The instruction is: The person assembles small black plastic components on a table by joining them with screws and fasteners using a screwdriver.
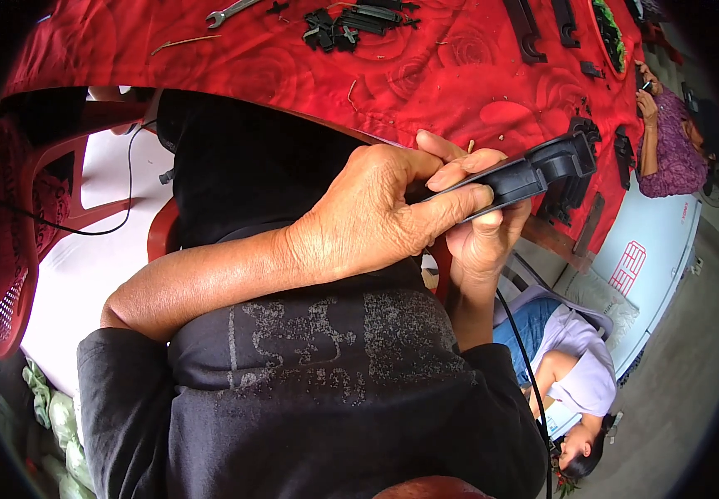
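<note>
- Black moulded part [529, 180]: held in both hands above the near edge of the surface [276, 75], curved end pointing outward to the right.
- Left hand [388, 200]: grasping the part, thumb laid along its near end.
- Right hand [488, 241]: grasping the part from below and behind; its fingers are partly hidden.
- Reason for hold, as judged: two-sided support steadies the piece and leaves its hollow side exposed to view.
- Placement: small black pieces [338, 29] lie heaped toward the far side, a wrench [230, 12] to their left, longer black parts [526, 33] at upper right; apparently grouped by kind.
- Edges: the wearer's torso bounds movement below. Black pieces sit close past the curved end; contact cannot be determined.
- Room: between the hands and the heap, the red cloth bears only thin scraps, giving the widest passage.
</note>
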A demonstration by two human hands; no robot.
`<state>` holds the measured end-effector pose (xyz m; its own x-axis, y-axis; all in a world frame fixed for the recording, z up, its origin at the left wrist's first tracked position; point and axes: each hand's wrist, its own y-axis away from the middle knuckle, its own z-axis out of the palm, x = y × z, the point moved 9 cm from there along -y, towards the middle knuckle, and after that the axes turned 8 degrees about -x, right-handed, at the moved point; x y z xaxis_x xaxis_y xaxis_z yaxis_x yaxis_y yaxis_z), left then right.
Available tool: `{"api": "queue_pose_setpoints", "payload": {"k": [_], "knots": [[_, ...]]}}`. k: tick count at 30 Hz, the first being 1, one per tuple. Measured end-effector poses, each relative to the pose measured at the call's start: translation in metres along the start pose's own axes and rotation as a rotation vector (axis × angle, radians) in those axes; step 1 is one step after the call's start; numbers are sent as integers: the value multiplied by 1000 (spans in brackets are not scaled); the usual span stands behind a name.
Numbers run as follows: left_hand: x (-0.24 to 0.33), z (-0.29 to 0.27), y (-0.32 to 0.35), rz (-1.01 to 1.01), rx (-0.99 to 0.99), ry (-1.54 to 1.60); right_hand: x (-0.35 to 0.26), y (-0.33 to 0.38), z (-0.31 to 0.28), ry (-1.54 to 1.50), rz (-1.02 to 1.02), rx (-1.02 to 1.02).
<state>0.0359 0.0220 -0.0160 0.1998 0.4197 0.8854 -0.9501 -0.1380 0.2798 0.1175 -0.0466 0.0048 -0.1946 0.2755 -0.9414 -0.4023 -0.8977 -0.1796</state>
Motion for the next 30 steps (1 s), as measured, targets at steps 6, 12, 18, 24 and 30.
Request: {"api": "queue_pose_setpoints", "payload": {"k": [6,12,18,24,30], "knots": [[2,-2,0,-26,-2,49,-2,-3,1,75,-4,-51],[1,5,1,-92,-50,180,-1,-2,2,163,2,-59],[-3,6,0,-103,-57,208,-3,-4,2,172,31,0],[5,10,-4,5,-82,151,1,-6,-1,18,90,17],[7,15,0,61,-193,71,3,-4,-3,-78,15,101]]}}
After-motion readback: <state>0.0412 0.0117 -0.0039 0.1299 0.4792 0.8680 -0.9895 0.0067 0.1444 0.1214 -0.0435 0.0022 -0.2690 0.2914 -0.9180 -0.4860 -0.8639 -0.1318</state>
